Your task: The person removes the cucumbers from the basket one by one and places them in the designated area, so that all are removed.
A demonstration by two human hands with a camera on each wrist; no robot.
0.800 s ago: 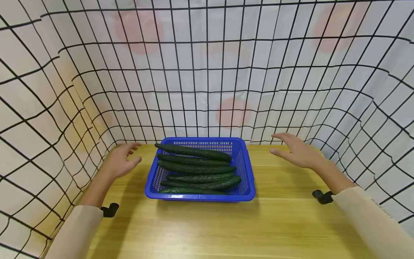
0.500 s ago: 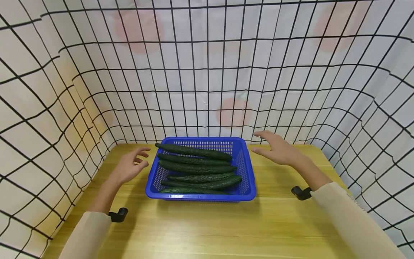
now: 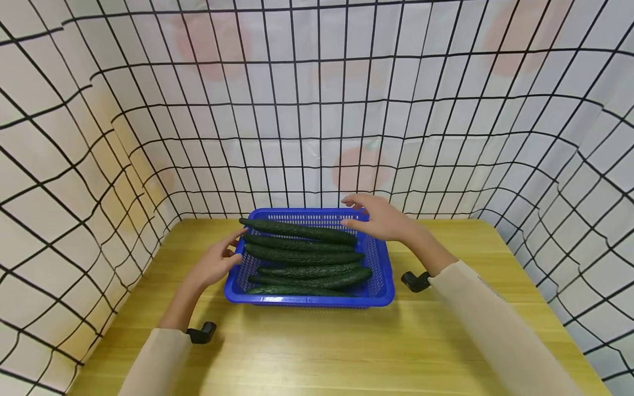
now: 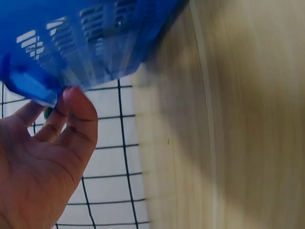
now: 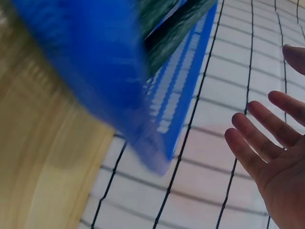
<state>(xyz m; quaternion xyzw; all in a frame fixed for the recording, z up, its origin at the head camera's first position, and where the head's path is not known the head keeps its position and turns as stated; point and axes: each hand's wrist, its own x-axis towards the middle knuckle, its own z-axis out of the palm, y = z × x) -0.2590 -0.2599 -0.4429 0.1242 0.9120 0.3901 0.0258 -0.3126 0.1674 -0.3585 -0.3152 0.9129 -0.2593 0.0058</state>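
Observation:
A blue plastic basket (image 3: 312,301) holds several long dark green cucumbers (image 3: 303,256), which lie side by side across it. At the basket's left rim is my left hand (image 3: 213,266), its fingers loosely bent. In the left wrist view, the left hand (image 4: 43,157) has its fingertips right at the blue rim; whether they touch it I cannot tell. Above the basket's back right corner hovers my right hand (image 3: 381,219), fingers extended and holding nothing. The right wrist view shows the right hand (image 5: 281,157) spread apart from the basket (image 5: 105,62).
Under the basket is a pale yellow wooden table (image 3: 317,346). White sheeting with a black grid net (image 3: 317,110) stands behind and on both sides. Each wrist carries a small black mount, such as the right one (image 3: 415,281).
Both hands have moved inward: the left one rightward to the basket's left rim, the right one leftward over the back right corner. The basket and cucumbers keep their place.

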